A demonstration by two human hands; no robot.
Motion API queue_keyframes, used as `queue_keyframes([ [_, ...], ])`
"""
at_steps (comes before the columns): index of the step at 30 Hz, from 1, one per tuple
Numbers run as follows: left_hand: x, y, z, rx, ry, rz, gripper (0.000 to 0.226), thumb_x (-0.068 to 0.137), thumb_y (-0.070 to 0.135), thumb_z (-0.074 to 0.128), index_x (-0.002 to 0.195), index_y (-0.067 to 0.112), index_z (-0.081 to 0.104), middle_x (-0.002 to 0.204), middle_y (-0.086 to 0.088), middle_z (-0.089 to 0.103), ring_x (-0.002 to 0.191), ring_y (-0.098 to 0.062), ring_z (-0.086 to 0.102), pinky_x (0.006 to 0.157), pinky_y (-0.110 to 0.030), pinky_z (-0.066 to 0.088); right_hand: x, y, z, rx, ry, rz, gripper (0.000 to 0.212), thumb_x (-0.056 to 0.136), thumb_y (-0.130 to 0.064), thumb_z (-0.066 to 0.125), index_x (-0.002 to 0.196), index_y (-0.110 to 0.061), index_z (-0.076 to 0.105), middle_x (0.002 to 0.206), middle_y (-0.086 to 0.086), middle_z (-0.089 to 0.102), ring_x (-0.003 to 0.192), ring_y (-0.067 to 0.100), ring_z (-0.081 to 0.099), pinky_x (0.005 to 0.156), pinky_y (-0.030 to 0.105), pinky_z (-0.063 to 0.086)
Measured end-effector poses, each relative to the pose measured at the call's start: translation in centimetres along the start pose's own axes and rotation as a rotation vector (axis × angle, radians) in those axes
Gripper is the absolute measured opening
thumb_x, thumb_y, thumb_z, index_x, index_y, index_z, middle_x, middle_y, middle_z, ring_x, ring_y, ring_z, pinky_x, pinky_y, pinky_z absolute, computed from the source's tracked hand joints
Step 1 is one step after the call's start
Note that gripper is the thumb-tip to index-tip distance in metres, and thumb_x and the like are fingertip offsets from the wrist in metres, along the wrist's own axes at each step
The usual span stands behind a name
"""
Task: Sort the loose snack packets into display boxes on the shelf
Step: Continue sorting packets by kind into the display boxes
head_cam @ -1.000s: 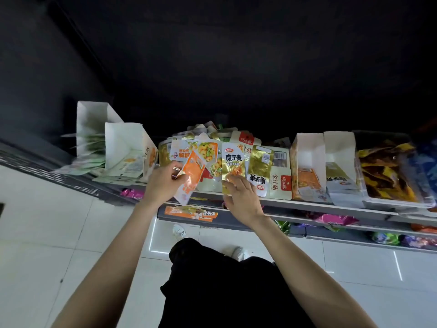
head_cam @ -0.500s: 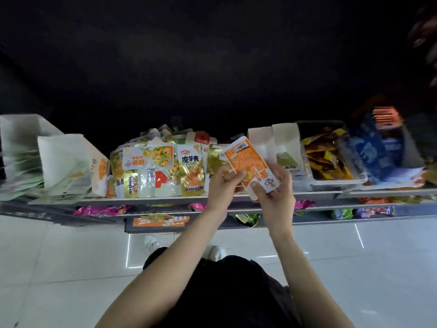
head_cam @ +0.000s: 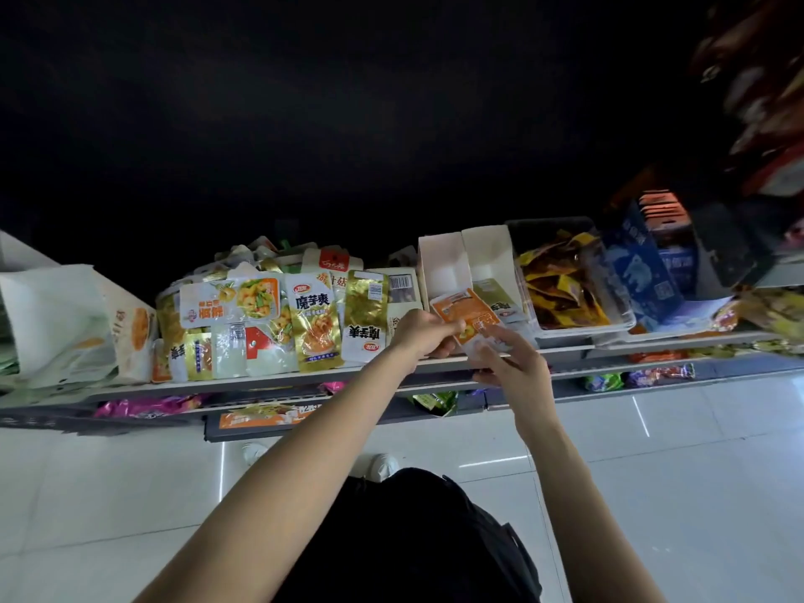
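Head view, near to far, places given relative to the white display box (head_cam: 452, 265). Nearest, the right hand (head_cam: 515, 369) sits just below the box front, index finger extended onto the lower edge of the orange snack packet (head_cam: 467, 317); remaining fingers loosely curled, so whether it truly pinches the packet I cannot tell. Left hand (head_cam: 424, 335), just left of the box front, grips the packet's left edge between thumb and curled fingers. Packet lies tilted at the box mouth, partly over the packets already inside.

Judgement: to seat it well, square the packet with the box walls, label up, and slide it in flat.

Left of the box: the loose packet pile (head_cam: 269, 324) on the shelf (head_cam: 304, 378).
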State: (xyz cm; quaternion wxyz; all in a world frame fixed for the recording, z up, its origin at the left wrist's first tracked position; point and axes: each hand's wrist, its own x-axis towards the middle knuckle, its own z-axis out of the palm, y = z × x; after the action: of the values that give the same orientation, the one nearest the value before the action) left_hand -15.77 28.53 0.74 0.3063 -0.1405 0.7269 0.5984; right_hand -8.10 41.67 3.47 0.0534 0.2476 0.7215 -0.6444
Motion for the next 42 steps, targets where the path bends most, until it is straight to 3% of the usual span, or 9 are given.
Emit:
queue_keyframes([
  [5,0.1,-0.9,-1.2,-0.15,0.078,-0.049,0.029,0.089,0.028,0.064,0.069,0.006,0.063,0.044,0.004,0.058,0.036,-0.005,0.049,0.044,-0.017,0.045,0.8,0.1,1.1,-0.354,-0.052,-0.267,0.023,0.086,-0.01,0.066,0.108,-0.02,0.065,0.092,0.001,0.072,0.071,0.016,0.07,0.061,0.034,0.059],
  [8,-0.2,-1.6,-2.0,0.054,0.119,0.072,0.032,0.094,0.034,0.056,0.073,0.011,0.063,0.061,0.002,0.065,0.046,-0.007,0.055,0.048,-0.022,0.046,2.1,0.7,2.2,-0.776,0.09,-0.447,0.015,0.091,-0.015,0.059,0.103,-0.012,0.068,0.081,0.008,0.072,0.062,0.023,0.065,0.054,0.032,0.055],
  [13,-2.5,-5.0,-5.9,0.555,0.346,0.43,0.012,0.093,0.025,0.056,0.09,0.019,0.066,0.072,0.012,0.063,0.045,0.004,0.047,0.043,-0.01,0.036,2.9,-0.4,2.8,-1.196,0.018,-0.308,0.024,0.095,-0.021,0.046,0.111,-0.017,0.064,0.081,0.008,0.067,0.059,0.022,0.053,0.054,0.024,0.04],
  [18,-3.5,-9.6,-11.7,0.531,0.654,0.407,0.02,0.089,0.019,0.061,0.108,0.012,0.063,0.096,0.0,0.065,0.081,-0.01,0.06,0.072,-0.024,0.051,0.7,-1.7,6.1,-0.904,0.003,-0.597,0.02,0.086,-0.006,0.056,0.101,-0.01,0.068,0.054,0.001,0.057,0.04,0.014,0.045,0.04,0.014,0.028],
  [21,-2.3,-10.5,-13.5,0.624,0.633,0.229,0.034,0.087,0.023,0.065,0.114,0.005,0.056,0.115,-0.01,0.056,0.108,-0.024,0.051,0.095,-0.034,0.043,1.3,-0.6,11.2,-0.825,-0.198,-0.594,0.027,0.087,-0.007,0.054,0.111,-0.013,0.066,0.077,0.004,0.067,0.059,0.018,0.062,0.053,0.026,0.052],
  [24,-1.7,-10.1,-13.2,0.605,0.589,0.165,0.042,0.084,0.022,0.068,0.117,0.002,0.051,0.12,-0.015,0.051,0.11,-0.027,0.047,0.086,-0.03,0.041,2.8,1.3,15.3,-1.025,-0.361,-0.477,0.041,0.09,-0.013,0.054,0.131,-0.016,0.051,0.131,0.007,0.051,0.115,0.028,0.054,0.091,0.039,0.051],
  [26,-1.7,-9.5,-12.7,0.535,0.592,0.138,0.053,0.082,0.017,0.072,0.125,0.002,0.045,0.122,-0.018,0.047,0.103,-0.03,0.054,0.077,-0.031,0.044,3.4,2.0,16.7,-1.135,-0.425,-0.415,0.051,0.089,-0.019,0.057,0.138,-0.018,0.042,0.142,0.007,0.036,0.132,0.032,0.035,0.106,0.045,0.038],
  [32,-1.5,-8.8,-12.5,0.376,0.625,0.158,0.052,0.079,0.01,0.073,0.122,0.007,0.044,0.113,-0.012,0.057,0.098,-0.026,0.059,0.078,-0.029,0.046,4.0,2.6,17.4,-1.248,-0.432,-0.403,0.05,0.092,-0.033,0.055,0.138,-0.023,0.042,0.146,0.007,0.03,0.135,0.033,0.028,0.111,0.046,0.031],
  [42,-6.9,-3.6,-15.7,0.477,0.518,0.451,0.023,0.093,0.012,0.057,0.116,0.016,0.06,0.098,0.007,0.065,0.081,-0.009,0.064,0.064,-0.007,0.045,3.0,-2.6,11.5,-0.524,-0.259,-0.535,0.077,0.083,-0.025,0.072,0.146,-0.02,0.027,0.146,0.003,0.036,0.126,0.018,0.04,0.097,0.025,0.035],
])
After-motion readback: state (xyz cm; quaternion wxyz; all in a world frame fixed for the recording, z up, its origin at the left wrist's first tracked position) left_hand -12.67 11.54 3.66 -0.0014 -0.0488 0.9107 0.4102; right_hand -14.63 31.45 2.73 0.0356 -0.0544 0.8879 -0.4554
